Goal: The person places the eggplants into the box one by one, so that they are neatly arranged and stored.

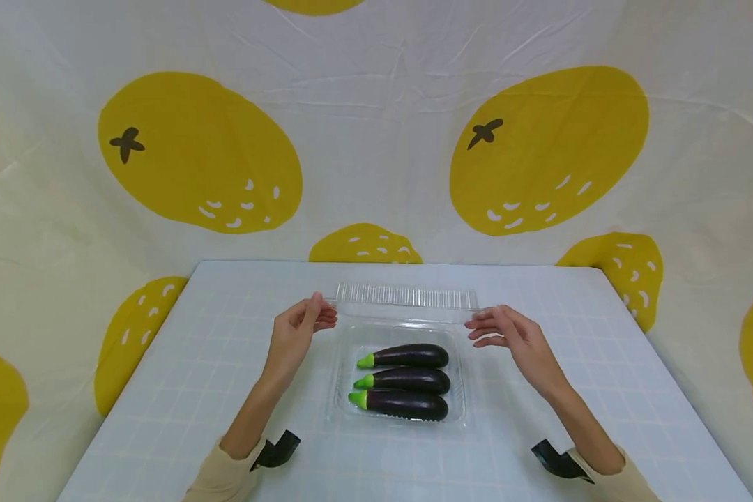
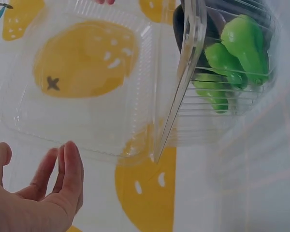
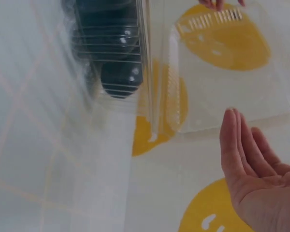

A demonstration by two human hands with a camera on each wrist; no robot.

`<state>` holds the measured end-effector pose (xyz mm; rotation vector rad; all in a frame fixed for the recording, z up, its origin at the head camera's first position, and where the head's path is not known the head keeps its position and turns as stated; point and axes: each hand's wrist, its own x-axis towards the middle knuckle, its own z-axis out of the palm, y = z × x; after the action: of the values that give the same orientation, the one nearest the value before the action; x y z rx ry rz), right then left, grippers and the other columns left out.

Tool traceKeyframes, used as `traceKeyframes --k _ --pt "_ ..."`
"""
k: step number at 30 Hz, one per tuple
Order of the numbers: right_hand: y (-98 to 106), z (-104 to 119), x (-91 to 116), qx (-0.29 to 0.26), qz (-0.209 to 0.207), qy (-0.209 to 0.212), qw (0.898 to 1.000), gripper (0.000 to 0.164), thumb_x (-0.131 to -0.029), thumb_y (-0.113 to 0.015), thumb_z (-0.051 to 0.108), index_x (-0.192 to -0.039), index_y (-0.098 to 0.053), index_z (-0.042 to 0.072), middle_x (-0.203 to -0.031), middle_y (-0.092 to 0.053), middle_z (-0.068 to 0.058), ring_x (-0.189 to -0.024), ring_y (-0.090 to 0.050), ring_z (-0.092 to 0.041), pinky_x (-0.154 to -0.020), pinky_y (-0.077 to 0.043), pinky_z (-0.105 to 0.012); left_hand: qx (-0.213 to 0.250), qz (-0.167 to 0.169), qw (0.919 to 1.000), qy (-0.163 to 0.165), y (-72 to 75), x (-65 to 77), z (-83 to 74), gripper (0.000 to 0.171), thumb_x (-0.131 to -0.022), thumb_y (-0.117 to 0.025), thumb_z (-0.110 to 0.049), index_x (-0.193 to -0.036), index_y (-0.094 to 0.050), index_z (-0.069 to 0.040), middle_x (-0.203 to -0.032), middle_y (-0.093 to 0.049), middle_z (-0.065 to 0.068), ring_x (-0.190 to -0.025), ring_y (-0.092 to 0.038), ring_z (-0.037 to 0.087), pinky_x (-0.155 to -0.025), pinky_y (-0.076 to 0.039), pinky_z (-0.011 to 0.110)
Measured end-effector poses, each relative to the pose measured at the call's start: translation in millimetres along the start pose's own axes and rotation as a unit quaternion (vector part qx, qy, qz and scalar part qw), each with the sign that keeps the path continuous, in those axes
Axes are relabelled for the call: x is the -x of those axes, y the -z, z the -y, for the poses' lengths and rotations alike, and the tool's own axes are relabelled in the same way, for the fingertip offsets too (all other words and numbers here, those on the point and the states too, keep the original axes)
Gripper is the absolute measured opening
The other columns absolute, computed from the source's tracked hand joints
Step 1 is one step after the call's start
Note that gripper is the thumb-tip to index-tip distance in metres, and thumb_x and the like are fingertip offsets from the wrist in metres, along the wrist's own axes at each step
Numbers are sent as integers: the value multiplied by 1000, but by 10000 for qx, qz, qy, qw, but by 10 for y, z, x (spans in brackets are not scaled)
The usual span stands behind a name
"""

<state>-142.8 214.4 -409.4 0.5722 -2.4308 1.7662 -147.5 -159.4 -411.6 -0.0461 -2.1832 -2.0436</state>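
A clear plastic clamshell box [image 1: 341, 413] lies on the table with its lid [image 1: 408, 295] raised at the far side. Inside are three dark purple eggplants [image 1: 411, 380] with green stem ends pointing left. At the lid's left edge is my left hand [image 1: 293, 333]; in the left wrist view its thumb stands apart from the fingers [image 2: 72, 169]. My right hand [image 1: 522, 341] is at the lid's right edge, with nearly straight fingers [image 3: 229, 140]. Whether the fingertips touch the lid, I cannot tell. The right wrist view hides the stem ends.
A pale checked cloth covers the table [image 1: 194, 390]. Behind it hangs a white curtain [image 1: 376, 160] printed with large yellow fruit. Black straps [image 1: 277, 450] show at both sleeve cuffs.
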Motion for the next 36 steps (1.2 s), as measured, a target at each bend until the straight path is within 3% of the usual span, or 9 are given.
traceKeyframes --k 3,9,18,24,30,36 --pt "7 26 33 -122 53 -79 9999 33 -113 -40 18 -120 -62 -6 -113 -72 -20 -96 -73 -23 -83 -60 -30 23 32 9998 198 -6 24 -10 46 -106 -58 -38 -105 -69 7 -106 -70 26 -87 -74 20 -89 -58 28" --pt "18 56 64 -240 61 -263 9993 34 -113 -41 22 -118 -64 -4 -115 -71 -21 -100 -72 -24 -85 -60 -29 126 21 9993 359 -13 59 -16 46 -104 -62 -39 -104 -68 7 -103 -71 21 -87 -74 20 -88 -58 28" --pt "51 94 96 -487 263 -530 9971 38 -113 -41 25 -120 -62 -6 -119 -70 -23 -106 -71 -29 -87 -59 -31 393 426 9978 333 44 114 8 37 -103 -67 -30 -105 -67 7 -103 -68 20 -96 -71 32 -93 -57 31" --pt "74 124 100 -749 516 -875 9920 41 -113 -42 29 -126 -60 -5 -126 -67 -21 -109 -70 -23 -90 -58 -31 261 527 9970 511 79 137 2 34 -101 -69 -29 -108 -69 4 -103 -71 15 -98 -72 32 -95 -55 28" --pt "81 121 124 -1074 708 -1146 9850 42 -111 -47 27 -134 -56 -7 -129 -66 -11 -112 -68 -27 -92 -58 -33 -32 673 9939 876 123 158 46 34 -100 -71 -27 -118 -67 1 -110 -72 18 -99 -70 28 -93 -55 24" --pt "53 83 165 -1118 648 -1551 9794 43 -108 -55 26 -138 -54 -5 -134 -59 -22 -107 -69 -37 -91 -58 -33 7 853 9902 1105 148 178 118 39 -99 -71 -21 -132 -61 -2 -121 -68 23 -96 -70 19 -90 -57 25"
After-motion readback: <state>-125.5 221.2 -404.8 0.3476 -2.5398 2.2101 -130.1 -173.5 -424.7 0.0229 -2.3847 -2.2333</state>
